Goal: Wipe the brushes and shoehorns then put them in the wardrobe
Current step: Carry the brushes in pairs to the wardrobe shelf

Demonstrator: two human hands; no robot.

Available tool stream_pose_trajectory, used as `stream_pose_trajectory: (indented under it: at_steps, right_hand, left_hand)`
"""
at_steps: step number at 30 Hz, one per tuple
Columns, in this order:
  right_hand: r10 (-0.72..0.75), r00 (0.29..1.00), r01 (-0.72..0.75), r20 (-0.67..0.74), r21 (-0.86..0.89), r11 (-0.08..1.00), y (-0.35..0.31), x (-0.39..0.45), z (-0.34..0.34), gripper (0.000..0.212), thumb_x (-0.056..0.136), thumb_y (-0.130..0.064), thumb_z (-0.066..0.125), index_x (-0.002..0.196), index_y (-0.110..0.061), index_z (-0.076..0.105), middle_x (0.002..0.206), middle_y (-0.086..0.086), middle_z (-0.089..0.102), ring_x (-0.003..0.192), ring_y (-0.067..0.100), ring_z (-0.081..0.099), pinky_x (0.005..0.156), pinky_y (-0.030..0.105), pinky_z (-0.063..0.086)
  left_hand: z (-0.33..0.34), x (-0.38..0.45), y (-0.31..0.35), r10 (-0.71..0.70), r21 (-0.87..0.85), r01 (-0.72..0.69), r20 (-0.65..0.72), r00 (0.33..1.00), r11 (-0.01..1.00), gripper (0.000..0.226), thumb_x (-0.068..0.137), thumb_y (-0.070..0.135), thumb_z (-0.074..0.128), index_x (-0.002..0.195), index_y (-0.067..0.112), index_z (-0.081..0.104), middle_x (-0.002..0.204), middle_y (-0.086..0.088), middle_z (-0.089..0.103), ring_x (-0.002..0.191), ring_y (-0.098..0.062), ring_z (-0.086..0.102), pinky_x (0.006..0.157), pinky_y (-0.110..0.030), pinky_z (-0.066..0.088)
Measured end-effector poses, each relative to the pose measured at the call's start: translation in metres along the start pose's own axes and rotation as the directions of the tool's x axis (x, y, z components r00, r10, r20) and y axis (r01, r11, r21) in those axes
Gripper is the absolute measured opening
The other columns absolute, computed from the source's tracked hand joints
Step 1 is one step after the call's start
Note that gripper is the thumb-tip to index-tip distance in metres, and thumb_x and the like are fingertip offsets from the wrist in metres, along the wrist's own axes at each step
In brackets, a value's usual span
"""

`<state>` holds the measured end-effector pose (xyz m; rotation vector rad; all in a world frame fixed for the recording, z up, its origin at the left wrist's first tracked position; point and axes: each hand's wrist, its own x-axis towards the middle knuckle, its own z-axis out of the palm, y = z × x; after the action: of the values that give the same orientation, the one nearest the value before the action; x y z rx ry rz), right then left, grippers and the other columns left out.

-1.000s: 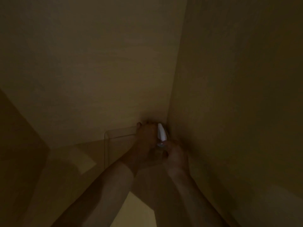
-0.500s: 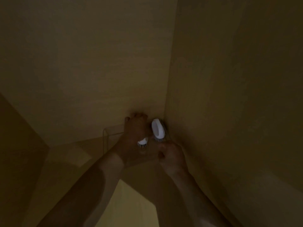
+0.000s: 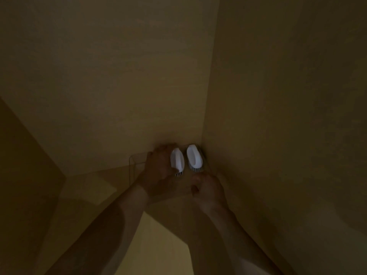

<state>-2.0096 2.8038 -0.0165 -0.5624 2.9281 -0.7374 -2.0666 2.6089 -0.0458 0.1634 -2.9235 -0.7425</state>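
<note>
head view: two white brushes [image 3: 194, 158] (dark bristles).

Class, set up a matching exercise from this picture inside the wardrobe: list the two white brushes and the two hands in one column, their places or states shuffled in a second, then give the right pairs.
Column one:
1. left brush
2. right brush
3. left hand
4. right hand

Column two:
A. stands free, nearest the wardrobe's corner
B. loosely curled below the brushes, holding nothing
C. gripped along its left side
D. wrapped round a brush

Pairs: 1-C, 2-A, 3-D, 4-B
</note>
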Motion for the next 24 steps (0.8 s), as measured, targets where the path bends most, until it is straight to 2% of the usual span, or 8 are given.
stream_pose_trajectory:
  at_steps: [3, 6, 10, 14, 16, 24]
  right_hand:
    - [0.019, 1.000, -0.019, -0.001, 0.026, 0.999, 0.001, 0.000, -0.001, 0.018, 0.098, -0.012, 0.047, 0.098, -0.008, 0.065, 0.110, 0.004, 0.064, 0.105, 0.017, 0.059, 0.072, 0.015, 0.032]
    - [0.030, 1.000, -0.030, -0.001, 0.038, 0.999, 0.003, 0.001, -0.001, 0.022, 0.101, -0.014, 0.045, 0.109, -0.007, 0.065, 0.119, 0.004, 0.063, 0.110, 0.015, 0.057, 0.080, 0.014, 0.034]
    - [0.023, 1.000, -0.023, 0.018, 0.041, 0.999, 0.002, 0.001, 0.000, 0.027, 0.104, -0.015, 0.043, 0.119, -0.006, 0.064, 0.127, 0.006, 0.061, 0.117, 0.016, 0.055, 0.088, 0.013, 0.034]
    - [0.041, 0.999, -0.041, 0.002, 0.064, 0.997, 0.000, 0.001, -0.004, 0.026, 0.099, -0.015, 0.052, 0.119, -0.004, 0.066, 0.122, 0.014, 0.065, 0.112, 0.028, 0.060, 0.092, 0.029, 0.045]
    - [0.043, 0.999, -0.044, 0.018, 0.049, 0.998, 0.000, 0.000, -0.005, 0.028, 0.098, -0.016, 0.054, 0.121, -0.004, 0.065, 0.122, 0.015, 0.064, 0.113, 0.030, 0.060, 0.093, 0.032, 0.047]
    - [0.072, 0.996, -0.074, 0.045, 0.058, 0.996, 0.000, 0.001, -0.005, 0.029, 0.100, -0.017, 0.052, 0.124, -0.006, 0.064, 0.124, 0.013, 0.065, 0.114, 0.028, 0.061, 0.087, 0.023, 0.043]
  left_hand:
    - [0.005, 0.002, 0.001, 0.032, 0.108, -0.033, 0.012, 0.999, 0.994, 0.073, 0.084, 0.047, 0.064, 0.147, 0.020, 0.040, 0.149, -0.007, 0.045, 0.136, -0.027, 0.042, 0.113, -0.044, 0.030]
    - [0.008, 0.002, 0.003, 0.028, 0.160, -0.021, -0.043, 0.999, 0.987, 0.072, 0.083, 0.048, 0.068, 0.146, 0.025, 0.040, 0.146, -0.004, 0.047, 0.132, -0.026, 0.045, 0.109, -0.041, 0.033]
    - [0.005, 0.004, 0.010, 0.000, 0.191, 0.003, -0.014, 1.000, 0.982, 0.085, 0.076, 0.047, 0.075, 0.148, 0.026, 0.035, 0.148, -0.004, 0.042, 0.133, -0.029, 0.041, 0.106, -0.044, 0.031]
    - [-0.001, 0.003, 0.015, -0.035, 0.205, 0.033, 0.008, 0.999, 0.978, 0.090, 0.073, 0.048, 0.076, 0.149, 0.028, 0.031, 0.151, -0.003, 0.037, 0.137, -0.028, 0.035, 0.109, -0.044, 0.028]
    - [-0.001, 0.001, 0.017, -0.047, 0.210, 0.044, 0.013, 0.999, 0.977, 0.090, 0.074, 0.049, 0.076, 0.149, 0.029, 0.030, 0.150, -0.002, 0.038, 0.137, -0.027, 0.035, 0.109, -0.044, 0.028]
    - [-0.003, -0.007, 0.017, -0.043, 0.166, 0.044, -0.014, 0.999, 0.985, 0.091, 0.072, 0.048, 0.077, 0.148, 0.030, 0.032, 0.148, -0.001, 0.039, 0.134, -0.028, 0.036, 0.106, -0.043, 0.027]
